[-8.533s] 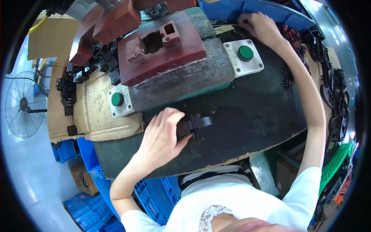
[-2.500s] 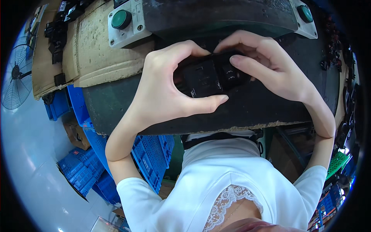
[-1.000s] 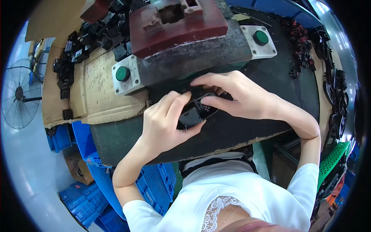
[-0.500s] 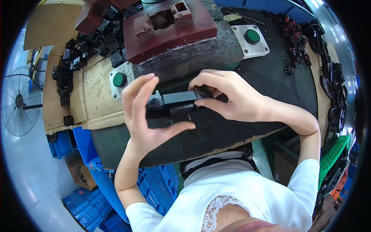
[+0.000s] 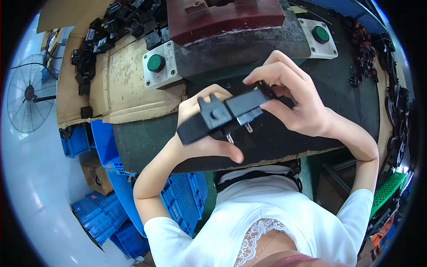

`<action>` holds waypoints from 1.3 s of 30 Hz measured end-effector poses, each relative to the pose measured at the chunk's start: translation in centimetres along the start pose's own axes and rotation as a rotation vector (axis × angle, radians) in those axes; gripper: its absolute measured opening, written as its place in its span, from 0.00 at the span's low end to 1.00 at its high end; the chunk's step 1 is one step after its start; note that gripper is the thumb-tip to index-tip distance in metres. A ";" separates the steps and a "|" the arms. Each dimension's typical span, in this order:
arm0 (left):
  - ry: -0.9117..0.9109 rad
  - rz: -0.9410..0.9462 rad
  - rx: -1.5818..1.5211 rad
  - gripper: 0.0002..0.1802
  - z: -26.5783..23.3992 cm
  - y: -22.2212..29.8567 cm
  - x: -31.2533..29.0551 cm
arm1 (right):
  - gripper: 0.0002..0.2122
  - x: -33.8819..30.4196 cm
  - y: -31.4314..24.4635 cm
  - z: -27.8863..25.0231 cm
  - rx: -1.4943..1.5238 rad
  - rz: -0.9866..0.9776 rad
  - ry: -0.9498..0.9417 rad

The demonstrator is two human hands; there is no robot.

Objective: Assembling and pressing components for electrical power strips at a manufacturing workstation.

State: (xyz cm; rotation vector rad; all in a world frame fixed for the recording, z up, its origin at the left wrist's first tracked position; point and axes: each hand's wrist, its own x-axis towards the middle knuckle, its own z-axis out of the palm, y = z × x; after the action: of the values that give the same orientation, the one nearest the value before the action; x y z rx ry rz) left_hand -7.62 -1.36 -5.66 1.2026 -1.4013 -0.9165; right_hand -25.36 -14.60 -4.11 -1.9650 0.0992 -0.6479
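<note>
Over the near part of the table I hold a black plastic plug adapter (image 5: pixel 244 107), tilted with its right end higher. Two flat metal prongs stick out of its lower side, and a small peg rises near its left end. My right hand (image 5: pixel 297 95) pinches the right end between thumb and fingers. Around the left end lies my left hand (image 5: pixel 195 149), its fingers curled behind the adapter and partly hidden by it. The left thumb stretches out below the prongs.
A dark red fixture block (image 5: pixel 227 22) stands ahead, flanked by a left green button (image 5: pixel 156 63) and a right green button (image 5: pixel 320 34). Black adapters (image 5: pixel 104 44) lie on cardboard (image 5: pixel 133 89) at left. Small red-black parts (image 5: pixel 362 53) lie far right. Blue crates (image 5: pixel 182 200) stand below the table.
The adapter has tilted and moved to the right. My left hand has gone from spread fingers to curling around its left end. The view has shifted, so the fixture sits higher.
</note>
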 end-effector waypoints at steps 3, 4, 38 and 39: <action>-0.016 0.035 0.014 0.31 0.7 1.1 -0.3 | 0.17 0.1 -0.5 0.0 0.020 0.123 -0.028; 0.022 0.005 0.097 0.28 1.0 1.0 -0.6 | 0.17 0.1 -0.4 0.2 0.021 0.123 -0.028; 0.126 -0.194 0.084 0.17 2.6 -0.4 1.2 | 0.29 -0.5 0.5 0.8 -0.261 0.171 -0.085; 0.097 -0.176 0.098 0.17 2.5 -0.5 1.2 | 0.29 -0.5 0.4 0.9 -0.284 0.178 -0.080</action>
State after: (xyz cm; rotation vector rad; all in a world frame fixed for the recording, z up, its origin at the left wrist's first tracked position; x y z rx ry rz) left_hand -9.89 -2.76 -6.33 1.4437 -1.2899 -0.9058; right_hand -25.25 -13.91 -4.92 -2.2203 0.3289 -0.4568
